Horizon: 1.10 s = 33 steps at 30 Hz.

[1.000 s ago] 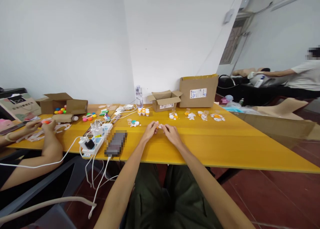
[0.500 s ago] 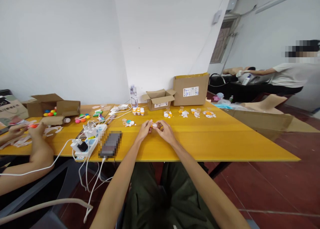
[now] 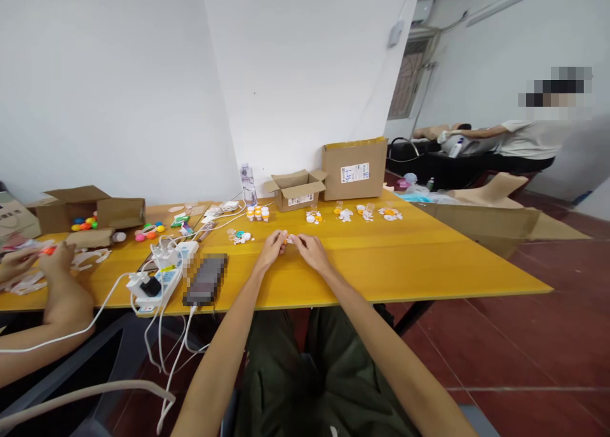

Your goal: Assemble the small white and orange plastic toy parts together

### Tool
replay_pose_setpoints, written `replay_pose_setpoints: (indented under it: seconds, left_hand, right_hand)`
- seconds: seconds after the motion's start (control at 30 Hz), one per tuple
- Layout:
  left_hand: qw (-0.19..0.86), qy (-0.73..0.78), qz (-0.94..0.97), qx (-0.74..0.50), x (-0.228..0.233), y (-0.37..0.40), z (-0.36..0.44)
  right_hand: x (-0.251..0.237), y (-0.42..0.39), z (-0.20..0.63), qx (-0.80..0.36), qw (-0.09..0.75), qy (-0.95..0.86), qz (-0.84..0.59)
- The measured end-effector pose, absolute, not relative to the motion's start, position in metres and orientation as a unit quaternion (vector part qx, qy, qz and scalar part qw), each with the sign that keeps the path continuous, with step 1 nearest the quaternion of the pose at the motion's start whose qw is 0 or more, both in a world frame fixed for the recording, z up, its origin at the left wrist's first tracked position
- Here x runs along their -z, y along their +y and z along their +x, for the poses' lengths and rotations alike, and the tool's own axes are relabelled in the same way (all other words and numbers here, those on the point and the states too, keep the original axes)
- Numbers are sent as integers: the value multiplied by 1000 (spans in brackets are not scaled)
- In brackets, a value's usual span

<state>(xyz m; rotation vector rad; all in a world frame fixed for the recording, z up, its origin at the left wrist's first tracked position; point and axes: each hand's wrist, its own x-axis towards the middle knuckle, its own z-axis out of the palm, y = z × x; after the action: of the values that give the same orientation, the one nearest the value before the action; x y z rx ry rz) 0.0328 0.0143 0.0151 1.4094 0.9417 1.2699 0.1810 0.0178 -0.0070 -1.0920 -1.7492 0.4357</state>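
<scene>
Close together above the yellow table, my left hand (image 3: 272,251) and my right hand (image 3: 311,253) both pinch a small white and orange plastic part (image 3: 290,239) between them. Fingers cover most of it, so its exact kind does not show. Beyond my hands lie small piles of loose white and orange pieces (image 3: 314,217), with more white and orange parts (image 3: 391,215) farther right. Several small orange and white capped containers (image 3: 258,213) stand together behind my left hand. Nearer on that side is a little group of white and teal parts (image 3: 242,236).
An open cardboard box (image 3: 299,192) and a taller closed carton (image 3: 355,170) stand at the back, near a water bottle (image 3: 248,184). Left of me lie a phone (image 3: 206,279) and a power strip (image 3: 169,278) with cables. A co-worker's hands (image 3: 54,259) hold something orange-red.
The view has turned slightly right, so the scene sits farther left. My hands stay together on the part, less of which shows between my fingers.
</scene>
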Motion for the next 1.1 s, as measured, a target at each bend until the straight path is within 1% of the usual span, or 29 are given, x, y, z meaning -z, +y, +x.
replay_pose_setpoints:
  seconds: [0.2, 0.53, 0.63, 0.9, 1.0, 1.1]
  left_hand:
    - [485, 396, 584, -517, -15, 14, 32]
    - [484, 400, 578, -521, -12, 17, 32]
    - [482, 397, 583, -520, -12, 17, 32]
    - [488, 396, 576, -523, -10, 19, 32]
    - [493, 398, 570, -524, -9, 19, 31]
    - [492, 395, 571, -525, -9, 20, 31]
  right_hand:
    - [8, 21, 182, -213, 480, -728, -441]
    - [12, 22, 176, -273, 523, -712, -381]
    - [11, 21, 178, -269, 517, -716, -384]
    - [8, 19, 180, -207, 493, -732, -421]
    - [9, 20, 180, -219, 486, -736, -418]
    - [11, 22, 178, -250, 504, -727, -394]
